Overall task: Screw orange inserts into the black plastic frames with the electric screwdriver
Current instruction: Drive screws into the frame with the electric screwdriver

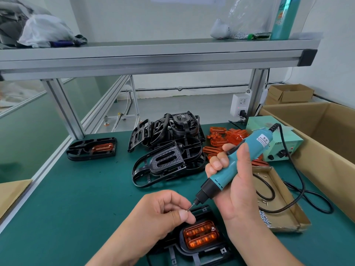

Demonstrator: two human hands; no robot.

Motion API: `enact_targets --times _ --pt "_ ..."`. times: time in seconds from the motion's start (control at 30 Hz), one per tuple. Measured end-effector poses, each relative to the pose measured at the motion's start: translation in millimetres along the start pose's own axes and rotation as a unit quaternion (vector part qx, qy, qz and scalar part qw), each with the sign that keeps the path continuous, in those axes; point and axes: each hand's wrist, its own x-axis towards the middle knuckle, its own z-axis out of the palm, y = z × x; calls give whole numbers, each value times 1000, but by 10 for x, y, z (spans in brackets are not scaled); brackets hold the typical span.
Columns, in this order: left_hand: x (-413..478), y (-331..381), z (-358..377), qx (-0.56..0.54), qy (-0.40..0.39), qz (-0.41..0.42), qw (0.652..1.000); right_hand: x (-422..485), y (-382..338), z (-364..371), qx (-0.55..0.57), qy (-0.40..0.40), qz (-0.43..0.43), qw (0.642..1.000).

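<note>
Ideally, the screw [189, 208] being pinched by the left hand [163, 212] is being set squarely on the electric screwdriver [236, 164] gripped by the right hand [237, 191], above the orange insert [200, 237] in its black frame [211, 253].

Brightness: bright and even over the whole bench.
Source: diffuse, direction hard to tell; a pale sheen runs along the aluminium rail of the shelf [153, 58].
Shadows: soft and faint on the green mat [76, 198] below the shelf, darkest under the left hand [163, 214] and the pile of black frames [169, 143].
Glare: small white highlights on the orange insert [200, 237] far below the shelf.
Distortion: wide-angle bend; the shelf bows and its uprights lean outward.
Focus: centre crisp; the bags [42, 29] on the shelf's left end look soft and smeared.
Colour: greenish cast on the wall [134, 16] behind the shelf.
</note>
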Motion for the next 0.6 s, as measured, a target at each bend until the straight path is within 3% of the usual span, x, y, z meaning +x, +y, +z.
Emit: enact_targets --times 0.27,0.6 --pt "7 -1 27 18 31 12 999 -20 -31 18 -26 -46 -10 999" --pt "5 -24 49 113 95 26 989 -26 -20 44 -47 -46 -12 998"
